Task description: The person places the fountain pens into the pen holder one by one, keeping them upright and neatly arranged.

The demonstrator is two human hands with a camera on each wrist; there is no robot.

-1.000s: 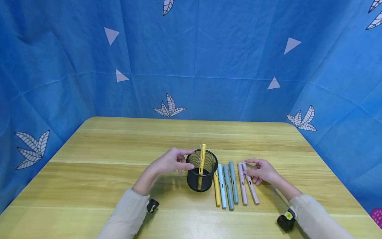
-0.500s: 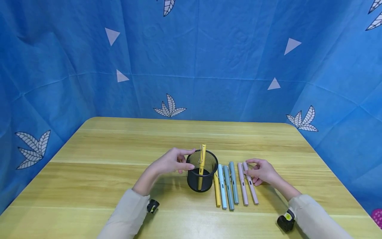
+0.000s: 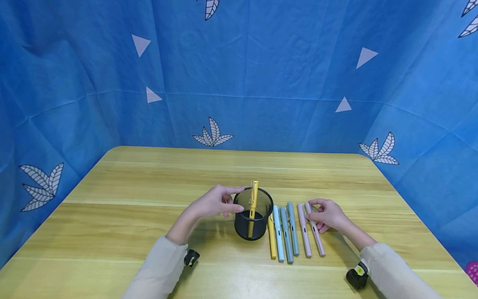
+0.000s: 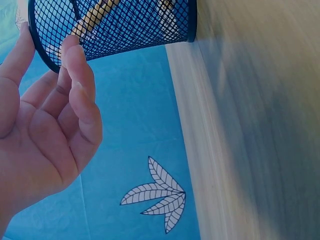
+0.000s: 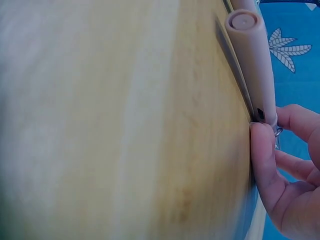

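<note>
A black mesh pen holder (image 3: pixel 242 226) stands upright on the table, and one yellow pen (image 3: pixel 253 199) leans inside it. My left hand (image 3: pixel 216 202) holds the holder's left side, thumb and forefinger at the rim; in the left wrist view other fingers curl beside the mesh wall (image 4: pixel 135 37). To the right, my right hand (image 3: pixel 329 214) pinches the upper end of the outermost lilac pen (image 3: pixel 317 236) between thumb and fingers. That pen (image 5: pixel 252 65) still lies along the tabletop. Another lilac pen (image 3: pixel 304 232) lies just left of it.
Between holder and lilac pens lie a yellow pen (image 3: pixel 271 238), a light blue pen (image 3: pixel 278 236) and two grey-blue pens (image 3: pixel 293 232), roughly side by side. The wooden table (image 3: pixel 149 174) backs onto a blue patterned cloth (image 3: pixel 239 74).
The lower end of the outermost lilac pen shifts very slightly under my right hand. My left hand and the pen holder stay in place.
</note>
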